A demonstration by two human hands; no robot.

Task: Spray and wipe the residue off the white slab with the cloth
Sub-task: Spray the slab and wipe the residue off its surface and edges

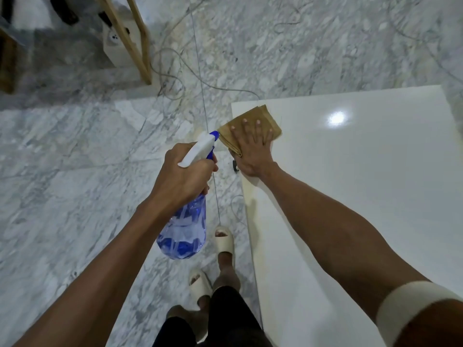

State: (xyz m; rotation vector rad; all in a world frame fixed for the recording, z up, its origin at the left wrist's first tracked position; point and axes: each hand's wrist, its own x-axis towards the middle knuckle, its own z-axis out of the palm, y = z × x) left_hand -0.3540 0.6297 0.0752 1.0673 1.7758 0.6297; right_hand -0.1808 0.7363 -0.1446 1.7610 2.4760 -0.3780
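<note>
A glossy white slab [363,171] fills the right half of the view, raised above the floor. A folded tan cloth [240,121] lies on its far left corner, partly over the edge. My right hand [250,149] presses flat on the cloth with fingers spread. A faint yellowish film shows along the slab's left edge [250,194]. My left hand [183,176] grips the neck of a blue translucent spray bottle [185,231] with a white trigger head, held over the floor left of the slab, nozzle pointing toward the cloth.
The floor is grey-veined marble [75,171]. A thin cable [175,78] runs across it toward the slab's far corner. A wooden frame [135,38] and a white box stand at the back left. My feet in pale slides [223,241] are beside the slab's left edge.
</note>
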